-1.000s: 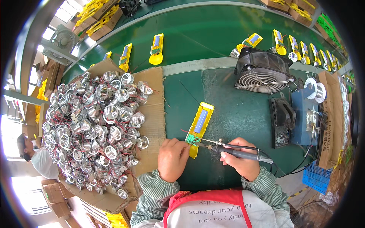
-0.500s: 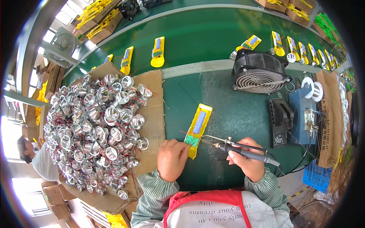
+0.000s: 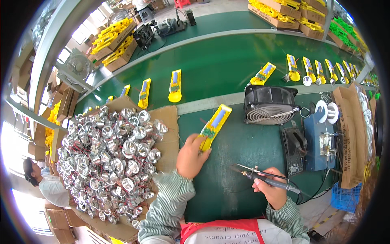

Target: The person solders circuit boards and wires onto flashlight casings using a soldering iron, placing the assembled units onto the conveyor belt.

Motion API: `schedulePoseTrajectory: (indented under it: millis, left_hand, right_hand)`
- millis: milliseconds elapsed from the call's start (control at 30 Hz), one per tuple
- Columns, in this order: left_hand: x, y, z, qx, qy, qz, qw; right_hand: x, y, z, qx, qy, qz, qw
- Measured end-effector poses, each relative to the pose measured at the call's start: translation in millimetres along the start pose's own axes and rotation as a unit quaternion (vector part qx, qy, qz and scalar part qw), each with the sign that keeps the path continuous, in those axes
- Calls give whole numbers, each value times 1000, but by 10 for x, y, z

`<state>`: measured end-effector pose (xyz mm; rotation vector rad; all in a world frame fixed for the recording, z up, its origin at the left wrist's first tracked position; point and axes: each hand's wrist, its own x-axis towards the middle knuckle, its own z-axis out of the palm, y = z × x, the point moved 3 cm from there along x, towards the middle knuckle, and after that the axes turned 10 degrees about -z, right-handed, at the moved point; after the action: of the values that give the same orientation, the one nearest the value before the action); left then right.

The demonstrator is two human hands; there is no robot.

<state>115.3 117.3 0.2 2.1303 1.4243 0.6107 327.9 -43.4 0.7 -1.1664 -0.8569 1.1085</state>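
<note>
My left hand (image 3: pixel 191 157) grips the lower end of a yellow torch housing (image 3: pixel 206 144), its fingers closed at the edge. A blue battery cell (image 3: pixel 219 118) lies in that housing, with a small green circuit board (image 3: pixel 209 133) below it, close to my fingertips. In my right hand (image 3: pixel 273 190) is a soldering iron (image 3: pixel 260 177) with a dark handle. A thin metal solder-feed tube (image 3: pixel 243 166) runs along it. Its tip points left over the green mat, apart from the housing.
Left of my hands, silvery reflector cups with red wires (image 3: pixel 109 162) are heaped on cardboard (image 3: pixel 167 134). A black fan (image 3: pixel 270 103), a black stand (image 3: pixel 293 148) and a blue solder feeder (image 3: pixel 319 140) stand to the right. Beyond, more yellow housings (image 3: pixel 175 86) lie along a green belt (image 3: pixel 211 57).
The soldering iron has drawn away from the circuit board, down and right. My left hand now grips the housing, which is tilted further right. The head view has shifted, showing more of the far side.
</note>
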Motion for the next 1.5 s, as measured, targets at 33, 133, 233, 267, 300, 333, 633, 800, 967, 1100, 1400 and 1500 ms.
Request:
schedulePoseTrajectory:
  millis: [33,133,233,267,300,333,633,800,967,1100,1400,1500]
  left_hand:
    - [279,-16,77,-5,-3,-11,1000]
    - [1137,143,343,-27,-13,100,995]
    - [1782,219,630,-202,-161,-17,966]
    - [1920,240,634,-241,-131,5,962]
    - [2016,243,642,-271,-116,11,955]
    - [2065,205,578,-245,-55,45,967]
    - [2070,-727,99,341,168,-185,906]
    - [1736,-643,42,291,177,-139,930]
    - [587,-186,38,285,167,-36,943]
    - [-361,153,58,265,47,-42,962]
    - [-1361,185,-104,182,42,6,982]
    - [-1607,-88,-380,398,43,-74,913]
  right_hand:
    - [8,12,-27,4,16,9,1000]
    - [34,26,-99,7,46,21,999]
    - [81,45,-140,-10,53,37,998]
    - [97,50,-147,-10,55,34,998]
    - [110,58,-155,-4,60,39,997]
    - [117,68,-165,2,66,46,997]
    - [127,77,-129,-11,58,52,997]
    - [77,0,-53,-50,75,22,996]
    - [-16,-38,11,-68,92,-21,993]
    - [-101,-82,49,-53,60,-35,996]
    - [-323,-94,169,-75,26,-61,995]
    - [-374,-143,141,-74,21,-40,996]
